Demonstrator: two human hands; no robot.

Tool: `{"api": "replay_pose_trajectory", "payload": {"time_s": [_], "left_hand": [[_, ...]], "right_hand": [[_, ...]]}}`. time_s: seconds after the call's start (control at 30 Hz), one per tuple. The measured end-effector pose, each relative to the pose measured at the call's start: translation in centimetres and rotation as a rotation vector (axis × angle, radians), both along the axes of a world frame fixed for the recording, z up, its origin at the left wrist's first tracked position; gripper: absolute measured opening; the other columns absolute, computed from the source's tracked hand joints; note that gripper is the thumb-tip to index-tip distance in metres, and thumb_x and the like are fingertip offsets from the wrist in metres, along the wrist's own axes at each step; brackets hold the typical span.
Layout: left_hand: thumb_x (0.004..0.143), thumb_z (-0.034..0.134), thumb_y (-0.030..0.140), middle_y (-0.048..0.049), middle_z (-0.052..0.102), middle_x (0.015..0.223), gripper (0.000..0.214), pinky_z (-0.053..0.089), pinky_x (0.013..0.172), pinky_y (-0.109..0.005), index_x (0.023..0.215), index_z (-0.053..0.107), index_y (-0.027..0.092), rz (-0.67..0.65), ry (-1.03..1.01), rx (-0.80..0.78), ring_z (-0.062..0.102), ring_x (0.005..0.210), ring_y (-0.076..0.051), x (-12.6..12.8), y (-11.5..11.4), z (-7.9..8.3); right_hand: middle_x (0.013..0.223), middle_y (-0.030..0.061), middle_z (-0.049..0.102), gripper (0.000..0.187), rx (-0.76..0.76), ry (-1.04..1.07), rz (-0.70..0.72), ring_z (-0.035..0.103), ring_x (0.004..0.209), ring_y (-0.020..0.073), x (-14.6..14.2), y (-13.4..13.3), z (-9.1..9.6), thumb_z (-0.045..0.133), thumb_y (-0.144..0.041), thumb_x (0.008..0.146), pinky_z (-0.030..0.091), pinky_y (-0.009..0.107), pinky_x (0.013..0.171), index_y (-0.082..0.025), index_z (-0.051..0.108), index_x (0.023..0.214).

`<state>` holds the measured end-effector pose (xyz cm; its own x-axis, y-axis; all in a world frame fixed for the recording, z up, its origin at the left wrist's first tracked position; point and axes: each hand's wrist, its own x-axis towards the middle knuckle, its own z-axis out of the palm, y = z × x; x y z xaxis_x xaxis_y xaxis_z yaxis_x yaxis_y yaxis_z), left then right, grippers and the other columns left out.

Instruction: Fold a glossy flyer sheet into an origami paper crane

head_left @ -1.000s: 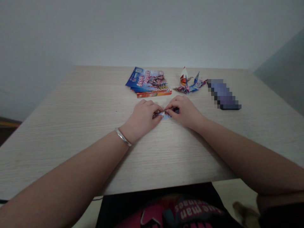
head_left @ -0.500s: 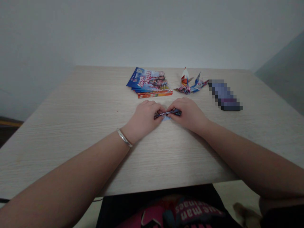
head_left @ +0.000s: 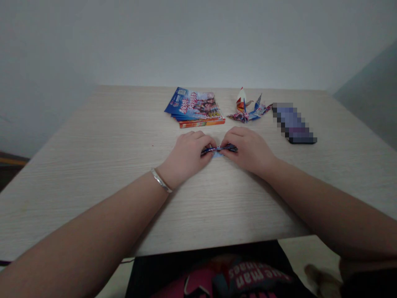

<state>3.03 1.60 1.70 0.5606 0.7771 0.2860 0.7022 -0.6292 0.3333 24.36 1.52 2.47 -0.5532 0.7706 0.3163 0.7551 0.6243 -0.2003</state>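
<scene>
My left hand (head_left: 187, 155) and my right hand (head_left: 248, 149) meet at the middle of the wooden table (head_left: 93, 165). Both pinch a small folded piece of printed paper (head_left: 219, 149), pressed down on the tabletop between their fingertips. Each hand's fingers are curled closed on one end of the paper. A silver bangle (head_left: 160, 180) sits on my left wrist. Most of the paper is hidden under the fingers.
A stack of colourful printed sheets (head_left: 194, 108) lies behind my hands. To its right sits a folded paper crane (head_left: 246, 111), then a dark phone (head_left: 294, 124), blurred out. A pale wall stands behind the table. My lap shows below the near edge.
The paper between my fingers has been pressed narrower and flatter, the pale blue flap below it mostly tucked away. My hands have barely shifted.
</scene>
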Motion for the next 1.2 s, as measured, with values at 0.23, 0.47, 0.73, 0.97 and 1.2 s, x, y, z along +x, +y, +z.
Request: {"api": "replay_pose_trajectory", "payload": {"time_s": [0.23,0.47,0.73,0.97,1.2], "left_hand": [[0.093,0.062,0.029,-0.0086,0.072,0.104,0.018,0.048,0.091,-0.043,0.099,0.076,0.018,-0.040,0.050,0.097,0.063,0.099,-0.026,0.1,-0.2,0.3],[0.096,0.055,0.025,-0.0090,0.074,0.093,0.023,0.048,0.083,-0.039,0.093,0.076,0.015,-0.052,0.148,0.092,0.066,0.089,-0.024,0.0,0.1,0.4],[0.099,0.053,0.026,-0.0102,0.072,0.092,0.024,0.048,0.078,-0.040,0.096,0.073,0.013,-0.115,0.313,0.172,0.065,0.088,-0.026,0.4,-0.2,0.8],[0.097,0.051,0.016,-0.0095,0.069,0.090,0.022,0.049,0.077,-0.036,0.092,0.072,0.012,-0.124,0.342,0.159,0.062,0.087,-0.024,0.7,-0.5,1.2],[0.100,0.048,0.023,-0.0105,0.068,0.092,0.026,0.050,0.078,-0.038,0.092,0.070,0.014,-0.099,0.311,0.165,0.063,0.090,-0.026,0.6,-0.5,1.0]], "right_hand": [[0.082,0.0035,0.070,0.003,-0.147,0.075,-0.020,0.061,0.076,0.0185,-0.4,0.4,-0.3,0.071,-0.020,0.083,0.042,0.030,0.071,-0.019,0.072,0.085],[0.093,0.0081,0.075,0.014,-0.129,0.005,0.030,0.067,0.088,0.0222,-0.2,0.1,-0.1,0.065,-0.026,0.090,0.046,0.032,0.079,-0.018,0.075,0.096],[0.099,0.0119,0.075,0.023,-0.065,-0.268,0.004,0.067,0.093,0.0260,-0.8,-0.6,0.9,0.058,-0.029,0.098,0.044,0.035,0.077,-0.015,0.075,0.101],[0.096,0.0095,0.075,0.022,-0.085,-0.242,-0.003,0.066,0.090,0.0238,-0.9,-0.6,1.1,0.057,-0.028,0.098,0.042,0.034,0.074,-0.017,0.077,0.096],[0.092,0.0082,0.074,0.018,-0.102,-0.150,0.026,0.066,0.089,0.0233,0.2,-0.2,0.9,0.062,-0.027,0.095,0.044,0.033,0.076,-0.018,0.077,0.094]]}}
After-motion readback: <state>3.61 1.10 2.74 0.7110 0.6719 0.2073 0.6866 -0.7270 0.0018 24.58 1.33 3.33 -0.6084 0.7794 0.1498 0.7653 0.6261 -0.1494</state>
